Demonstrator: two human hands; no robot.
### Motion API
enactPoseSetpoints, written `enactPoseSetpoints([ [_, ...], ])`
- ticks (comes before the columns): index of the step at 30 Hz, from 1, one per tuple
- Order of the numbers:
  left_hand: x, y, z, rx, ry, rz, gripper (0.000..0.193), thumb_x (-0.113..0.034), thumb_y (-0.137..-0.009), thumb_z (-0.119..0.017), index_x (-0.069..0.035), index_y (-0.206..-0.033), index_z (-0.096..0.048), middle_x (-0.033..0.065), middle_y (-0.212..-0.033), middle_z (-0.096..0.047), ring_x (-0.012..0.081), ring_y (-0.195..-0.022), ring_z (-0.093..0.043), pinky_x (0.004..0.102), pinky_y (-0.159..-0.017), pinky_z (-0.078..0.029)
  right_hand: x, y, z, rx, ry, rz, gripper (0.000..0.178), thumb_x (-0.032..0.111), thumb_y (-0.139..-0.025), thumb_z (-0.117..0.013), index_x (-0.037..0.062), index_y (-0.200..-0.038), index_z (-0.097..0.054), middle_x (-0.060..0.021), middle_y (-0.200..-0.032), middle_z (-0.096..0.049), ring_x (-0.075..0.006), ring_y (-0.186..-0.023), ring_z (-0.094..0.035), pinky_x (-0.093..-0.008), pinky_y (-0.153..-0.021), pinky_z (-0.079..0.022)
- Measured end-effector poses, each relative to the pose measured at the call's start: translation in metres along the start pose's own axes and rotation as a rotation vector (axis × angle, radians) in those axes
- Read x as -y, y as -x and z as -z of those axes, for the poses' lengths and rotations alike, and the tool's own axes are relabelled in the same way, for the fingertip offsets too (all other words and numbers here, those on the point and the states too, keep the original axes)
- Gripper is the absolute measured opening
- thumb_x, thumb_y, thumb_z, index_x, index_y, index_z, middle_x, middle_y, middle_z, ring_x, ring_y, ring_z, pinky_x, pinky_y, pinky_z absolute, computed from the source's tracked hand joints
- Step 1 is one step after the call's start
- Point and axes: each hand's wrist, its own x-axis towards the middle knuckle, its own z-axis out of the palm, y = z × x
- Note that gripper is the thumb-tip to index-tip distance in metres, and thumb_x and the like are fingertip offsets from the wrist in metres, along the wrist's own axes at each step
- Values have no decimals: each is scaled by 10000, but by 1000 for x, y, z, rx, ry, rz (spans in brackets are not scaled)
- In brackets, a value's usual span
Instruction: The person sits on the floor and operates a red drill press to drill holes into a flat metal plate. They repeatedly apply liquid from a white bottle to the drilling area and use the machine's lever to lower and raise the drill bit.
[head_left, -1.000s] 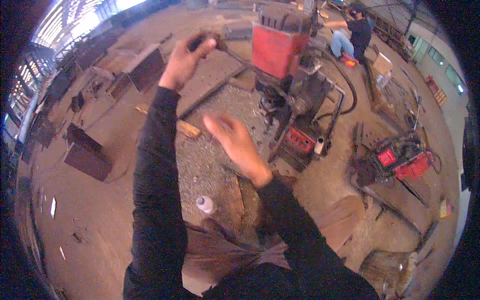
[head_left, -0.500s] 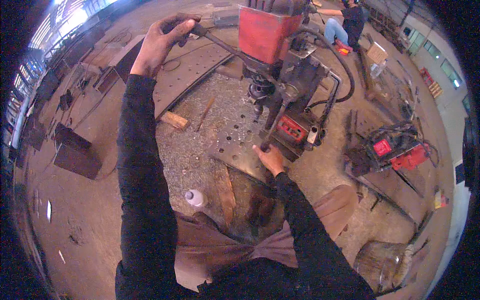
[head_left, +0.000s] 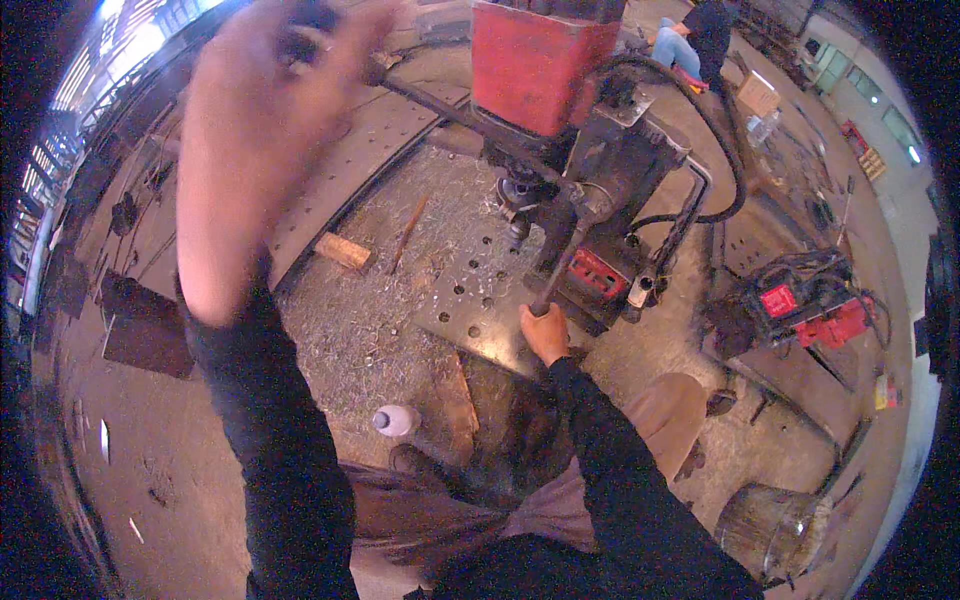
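Note:
A red magnetic drill (head_left: 540,65) stands over a flat steel plate (head_left: 480,330) with several round holes. Its drill bit (head_left: 518,232) points down above the plate. My right hand (head_left: 545,333) is closed round the lower end of one of the drill's feed handles (head_left: 562,265). Raised at the upper left, my left hand (head_left: 260,130) is smeared by motion, its fingers apart and nothing seen in them. Another feed handle (head_left: 425,98) reaches out toward it, apparently free of its grip.
Metal shavings cover the ground round a wood block (head_left: 345,251). A white bottle (head_left: 396,420) stands near my legs. At right are a second red machine (head_left: 810,305) and a metal drum (head_left: 765,525). A black hose (head_left: 738,150) loops beside the drill. Another person (head_left: 700,40) sits far off.
My left hand has come off the upper feed handle and moved closer to me, growing large and blurred. My right hand now holds a feed handle that has swung down to it.

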Motion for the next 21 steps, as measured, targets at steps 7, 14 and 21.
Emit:
enactPoseSetpoints([
  [7, -87, 134, -96, 482, 188, -333, 266, -297, -864, -632, -45, -935, -679, 103, -775, -660, 207, -659, -595, 351, -592, -458, 9, 9, 1, 150, -214, 74, 358, 312, -811, -635, -11, -965, -643, -227, -926, -681, -362, -890, -656, -444, -790, -499],
  [14, -132, 241, -177, 700, 369, -291, 235, -273, -839, -625, -50, -896, -673, 109, -759, -650, 238, -666, -605, 376, -592, -474, 38, 43, -1, 134, -211, 146, 421, 348, -796, -656, -43, -950, -631, -268, -896, -668, -425, -901, -643, -464, -791, -503],
  [21, -129, 256, -183, 663, 477, -239, 204, -248, -815, -617, -54, -856, -667, 114, -743, -641, 269, -673, -616, 402, -593, -490, 39, 33, -52, 138, -128, 149, 603, 452, -774, -675, -83, -1036, -583, -299, -1009, -639, -432, -988, -612, -469, -872, -488],
])
